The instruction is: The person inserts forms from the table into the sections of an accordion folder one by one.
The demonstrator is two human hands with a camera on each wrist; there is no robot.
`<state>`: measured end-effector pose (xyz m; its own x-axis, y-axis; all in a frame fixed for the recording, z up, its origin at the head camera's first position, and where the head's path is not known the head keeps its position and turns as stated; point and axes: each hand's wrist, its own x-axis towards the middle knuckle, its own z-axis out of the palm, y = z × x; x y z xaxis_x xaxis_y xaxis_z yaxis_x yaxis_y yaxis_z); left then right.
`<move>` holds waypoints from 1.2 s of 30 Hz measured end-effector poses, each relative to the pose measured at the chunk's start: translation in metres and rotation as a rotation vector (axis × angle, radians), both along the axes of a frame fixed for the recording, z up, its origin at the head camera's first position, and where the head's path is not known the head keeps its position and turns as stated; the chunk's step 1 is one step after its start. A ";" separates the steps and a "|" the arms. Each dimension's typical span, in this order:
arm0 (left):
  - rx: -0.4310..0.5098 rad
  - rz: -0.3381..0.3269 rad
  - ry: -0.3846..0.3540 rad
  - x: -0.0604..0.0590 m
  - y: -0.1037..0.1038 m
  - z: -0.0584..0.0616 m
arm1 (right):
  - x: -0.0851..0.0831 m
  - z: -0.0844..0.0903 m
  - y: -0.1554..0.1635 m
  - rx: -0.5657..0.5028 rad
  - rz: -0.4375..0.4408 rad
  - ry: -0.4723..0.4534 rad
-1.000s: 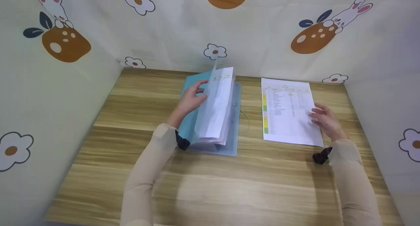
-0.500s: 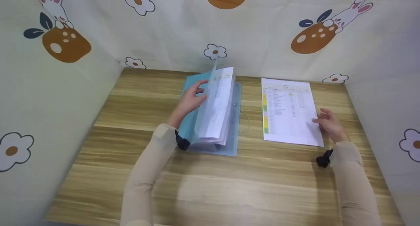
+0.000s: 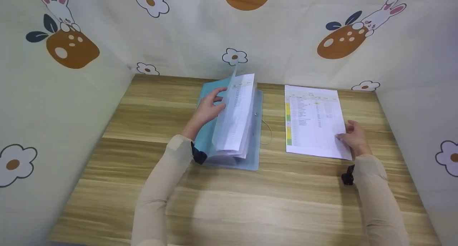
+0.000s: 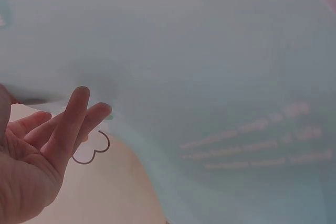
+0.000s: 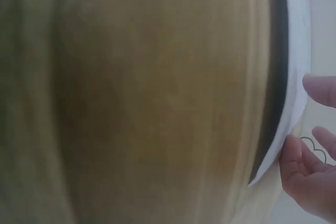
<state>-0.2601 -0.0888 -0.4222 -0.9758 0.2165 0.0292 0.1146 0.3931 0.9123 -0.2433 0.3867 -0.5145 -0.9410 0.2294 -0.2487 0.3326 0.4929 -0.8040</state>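
A light-blue folder [image 3: 258,138] lies opened at the middle back, its teal cover [image 3: 205,135] to the left and its white pages [image 3: 234,124] standing tilted up. My left hand [image 3: 209,106] is at the left face of these pages, thumb and index fingertips right at a translucent sleeve [image 4: 220,61], which fills most of the left wrist view. To the right lies a printed sheet of paper [image 3: 315,131] with coloured marks down its left side. My right hand [image 3: 356,137] is at its right edge, thumb on the sheet and fingers beside it. In the right wrist view the paper's near edge bows slightly upward.
The wood-grain table [image 3: 279,203] extends toward me. A thin elastic cord [image 3: 271,131] loops out from the folder's right side. Patterned fabric [image 3: 186,35] hangs behind and along both sides. Black wrist cameras [image 3: 347,176] sit under both cuffs.
My right hand has slid down along the sheet's right edge, its thumb now farther onto the paper. The sheet has shifted very slightly left. My left hand and the folder stay still.
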 end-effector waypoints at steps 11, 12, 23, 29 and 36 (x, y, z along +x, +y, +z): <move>-0.010 0.005 -0.029 -0.001 0.000 0.000 | -0.001 0.000 -0.003 0.097 0.006 0.007; -0.011 0.004 -0.027 -0.001 -0.001 0.000 | -0.001 0.001 -0.004 0.093 0.006 0.010; 0.017 -0.001 -0.001 -0.001 -0.001 -0.001 | 0.000 -0.001 -0.002 0.058 0.023 -0.017; 0.012 0.004 0.033 -0.002 -0.001 -0.001 | 0.002 -0.004 0.004 -0.006 0.072 -0.042; 0.013 -0.003 0.024 -0.002 -0.001 -0.001 | 0.003 0.000 0.010 -0.080 0.111 -0.097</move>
